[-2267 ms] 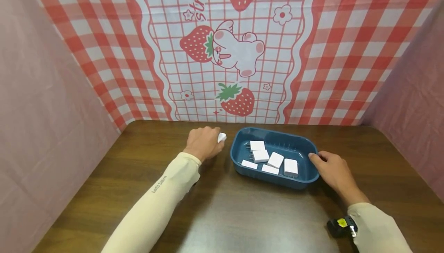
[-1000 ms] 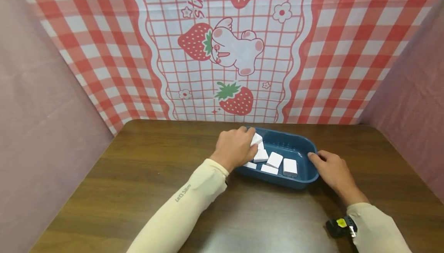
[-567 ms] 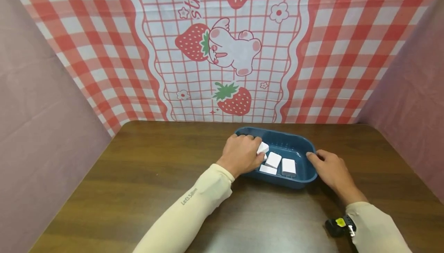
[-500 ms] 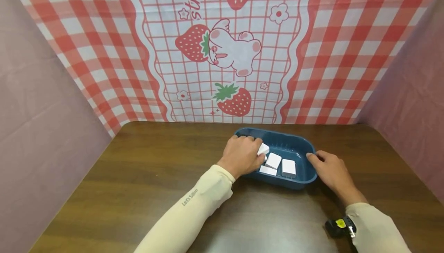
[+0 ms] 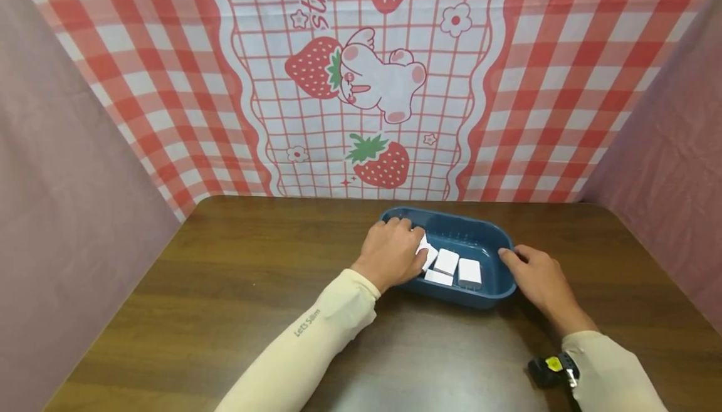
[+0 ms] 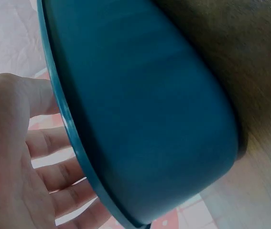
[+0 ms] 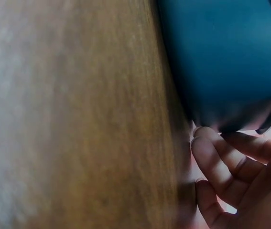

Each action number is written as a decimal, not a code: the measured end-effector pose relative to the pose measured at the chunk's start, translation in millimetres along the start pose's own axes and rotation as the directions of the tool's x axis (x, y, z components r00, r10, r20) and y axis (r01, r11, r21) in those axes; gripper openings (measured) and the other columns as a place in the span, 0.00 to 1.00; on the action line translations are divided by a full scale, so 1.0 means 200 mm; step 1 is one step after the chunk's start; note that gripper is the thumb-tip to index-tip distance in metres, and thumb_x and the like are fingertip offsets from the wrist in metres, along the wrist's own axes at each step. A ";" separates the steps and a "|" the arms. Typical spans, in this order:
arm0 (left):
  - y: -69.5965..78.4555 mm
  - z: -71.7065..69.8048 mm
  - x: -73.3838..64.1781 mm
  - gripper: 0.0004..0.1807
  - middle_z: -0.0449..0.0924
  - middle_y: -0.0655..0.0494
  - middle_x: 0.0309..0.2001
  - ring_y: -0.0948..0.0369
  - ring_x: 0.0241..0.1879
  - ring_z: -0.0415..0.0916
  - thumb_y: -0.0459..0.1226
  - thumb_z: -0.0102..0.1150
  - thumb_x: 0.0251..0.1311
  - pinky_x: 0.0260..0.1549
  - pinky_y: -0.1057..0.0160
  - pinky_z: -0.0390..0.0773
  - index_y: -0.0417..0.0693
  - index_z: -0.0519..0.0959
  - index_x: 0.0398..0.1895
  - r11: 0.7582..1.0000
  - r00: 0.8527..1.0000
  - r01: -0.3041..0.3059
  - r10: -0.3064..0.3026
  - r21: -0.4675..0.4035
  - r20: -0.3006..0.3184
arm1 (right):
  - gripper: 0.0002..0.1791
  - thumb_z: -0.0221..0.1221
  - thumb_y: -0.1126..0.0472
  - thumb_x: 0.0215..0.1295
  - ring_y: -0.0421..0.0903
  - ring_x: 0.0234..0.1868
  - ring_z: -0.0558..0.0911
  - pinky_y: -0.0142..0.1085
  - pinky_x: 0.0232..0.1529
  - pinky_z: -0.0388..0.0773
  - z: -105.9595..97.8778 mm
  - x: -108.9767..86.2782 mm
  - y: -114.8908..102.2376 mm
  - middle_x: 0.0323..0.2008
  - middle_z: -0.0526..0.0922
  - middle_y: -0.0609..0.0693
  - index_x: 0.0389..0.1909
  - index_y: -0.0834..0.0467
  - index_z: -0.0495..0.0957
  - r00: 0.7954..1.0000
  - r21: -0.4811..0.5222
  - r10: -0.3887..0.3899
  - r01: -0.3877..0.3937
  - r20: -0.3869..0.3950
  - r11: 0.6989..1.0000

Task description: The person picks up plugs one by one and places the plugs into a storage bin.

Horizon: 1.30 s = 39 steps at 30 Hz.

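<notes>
Several white plug-in chargers lie in a blue plastic tub (image 5: 462, 227) in the head view; one charger (image 5: 470, 273) stands at the right, another charger (image 5: 446, 262) beside it. My left hand (image 5: 392, 252) reaches over the tub's left end, thumb and fingers bent about a white charger (image 5: 422, 241) low among the others. Its fingertips are hidden behind the tub's wall in the left wrist view. At the tub's right end my right hand (image 5: 538, 274) grips the rim, thumb over the edge inside. Its other fingers (image 7: 211, 155) are by the outer wall in the right wrist view.
The tub stands on a brown wooden table (image 5: 225, 261), toward the back. A red-and-white strawberry cloth (image 5: 383, 86) hangs behind it, with pink cloths (image 5: 73, 180) at the sides. A black device (image 5: 549, 368) is strapped to the right wrist.
My left hand has carried a charger from the table left of the tub into the tub's left end. Lately it has shifted slightly, and the chargers by its thumb have moved. The right hand stays put.
</notes>
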<state>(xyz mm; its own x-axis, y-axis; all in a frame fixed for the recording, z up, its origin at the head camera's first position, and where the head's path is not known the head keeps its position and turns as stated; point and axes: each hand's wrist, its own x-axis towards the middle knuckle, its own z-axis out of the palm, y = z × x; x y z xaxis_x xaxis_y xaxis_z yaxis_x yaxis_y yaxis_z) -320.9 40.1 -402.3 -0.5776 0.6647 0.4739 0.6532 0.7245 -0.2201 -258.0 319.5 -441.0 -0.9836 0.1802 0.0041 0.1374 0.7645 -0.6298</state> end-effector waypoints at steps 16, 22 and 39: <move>-0.12 0.03 -0.11 0.23 0.80 0.47 0.58 0.52 0.58 0.76 0.54 0.53 0.69 0.46 0.53 0.81 0.48 0.84 0.52 0.991 0.982 0.132 -0.127 -0.021 0.141 | 0.38 0.41 0.37 0.77 0.60 0.44 0.76 0.53 0.43 0.77 -0.01 0.00 0.00 0.50 0.79 0.69 0.59 0.70 0.71 1.000 -0.001 -0.024 0.024 -0.012 1.000; -0.12 0.04 -0.13 0.25 0.78 0.47 0.59 0.52 0.58 0.75 0.54 0.53 0.68 0.44 0.54 0.82 0.48 0.82 0.57 0.982 0.974 0.167 -0.150 -0.089 0.172 | 0.38 0.41 0.38 0.77 0.59 0.43 0.76 0.50 0.41 0.76 -0.01 0.01 -0.01 0.49 0.79 0.68 0.58 0.71 0.72 1.000 -0.012 -0.018 0.018 -0.009 1.000; -0.13 0.05 -0.18 0.30 0.70 0.46 0.66 0.51 0.68 0.64 0.57 0.51 0.67 0.54 0.52 0.76 0.48 0.78 0.62 0.946 0.943 0.248 -0.185 -0.211 0.277 | 0.32 0.50 0.44 0.76 0.59 0.40 0.77 0.52 0.41 0.77 -0.01 0.03 -0.04 0.45 0.82 0.69 0.53 0.73 0.77 0.992 -0.057 -0.084 0.079 -0.091 0.995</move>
<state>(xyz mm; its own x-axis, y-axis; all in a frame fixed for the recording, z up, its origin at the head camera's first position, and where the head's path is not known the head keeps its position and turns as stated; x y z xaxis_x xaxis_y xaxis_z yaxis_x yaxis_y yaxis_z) -323.3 -0.7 -422.4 -0.8011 0.5429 0.2519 0.5778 0.8113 0.0891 -264.9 315.4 -434.4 -0.9770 0.1712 0.1275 0.0661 0.8104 -0.5821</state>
